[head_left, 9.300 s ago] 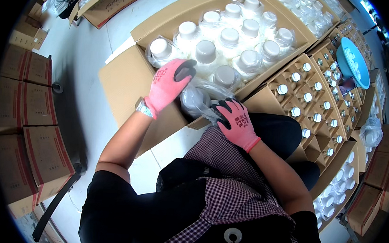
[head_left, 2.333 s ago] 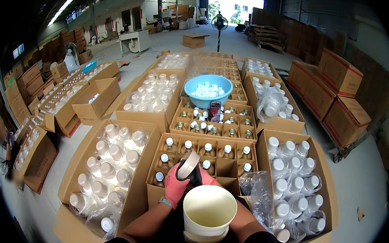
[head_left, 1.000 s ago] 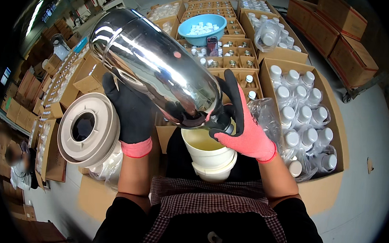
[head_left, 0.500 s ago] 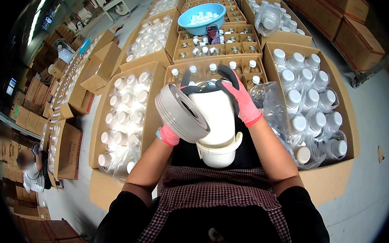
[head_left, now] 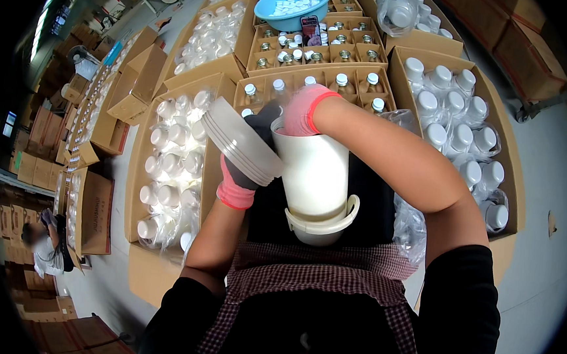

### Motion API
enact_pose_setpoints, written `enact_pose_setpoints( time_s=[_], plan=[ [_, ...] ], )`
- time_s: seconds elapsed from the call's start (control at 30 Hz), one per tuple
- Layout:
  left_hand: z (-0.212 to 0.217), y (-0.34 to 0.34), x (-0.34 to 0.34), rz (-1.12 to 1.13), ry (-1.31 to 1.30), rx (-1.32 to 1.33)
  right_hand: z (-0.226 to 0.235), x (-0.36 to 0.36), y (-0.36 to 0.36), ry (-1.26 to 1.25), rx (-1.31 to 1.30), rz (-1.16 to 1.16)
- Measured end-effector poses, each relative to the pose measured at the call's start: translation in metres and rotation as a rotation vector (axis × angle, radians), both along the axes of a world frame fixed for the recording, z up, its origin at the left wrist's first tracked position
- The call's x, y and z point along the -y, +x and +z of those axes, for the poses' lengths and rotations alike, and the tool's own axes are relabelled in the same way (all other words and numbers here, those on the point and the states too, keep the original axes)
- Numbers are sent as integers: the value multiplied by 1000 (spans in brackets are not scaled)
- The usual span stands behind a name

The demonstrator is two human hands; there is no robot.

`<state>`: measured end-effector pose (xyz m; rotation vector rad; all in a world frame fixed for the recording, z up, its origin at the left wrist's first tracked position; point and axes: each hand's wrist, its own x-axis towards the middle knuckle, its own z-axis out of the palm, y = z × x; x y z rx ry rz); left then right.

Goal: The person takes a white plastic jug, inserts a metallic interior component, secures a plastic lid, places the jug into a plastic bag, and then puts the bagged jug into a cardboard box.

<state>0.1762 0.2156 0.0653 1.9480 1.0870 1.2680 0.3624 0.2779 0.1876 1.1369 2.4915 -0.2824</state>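
Inside cream flask casing (head_left: pixel 315 179), right hand (head_left: pixel 304 109), boxed flasks (head_left: pixel 461 130) beyond

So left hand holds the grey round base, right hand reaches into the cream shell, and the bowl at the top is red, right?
Not quite: in the head view the bowl is blue. The left hand does hold the grey round base, and the right hand reaches into the cream shell.

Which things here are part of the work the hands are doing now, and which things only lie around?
In hand:
- cream plastic shell, upright on the lap
- right hand, reaching into the shell's open top
- left hand, holding the grey round base

Lying about:
- blue bowl of white caps
- cartons of bagged flasks
- divided carton of capped inserts
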Motion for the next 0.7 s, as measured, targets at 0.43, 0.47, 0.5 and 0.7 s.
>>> enact_pose_setpoints(
  time_s=[0.43,0.47,0.5,0.7],
  plan=[
    [68,27,-30,126,308,700,1,-13,76,-658,-1620,-333],
    [71,34,-29,106,231,463,-2,-3,75,-743,-1767,-342],
    [76,41,-28,83,153,228,-26,-4,80,-637,-1814,-385],
    [34,30,-33,-310,-122,308,-91,28,99,-390,-1852,-225]
  ],
)
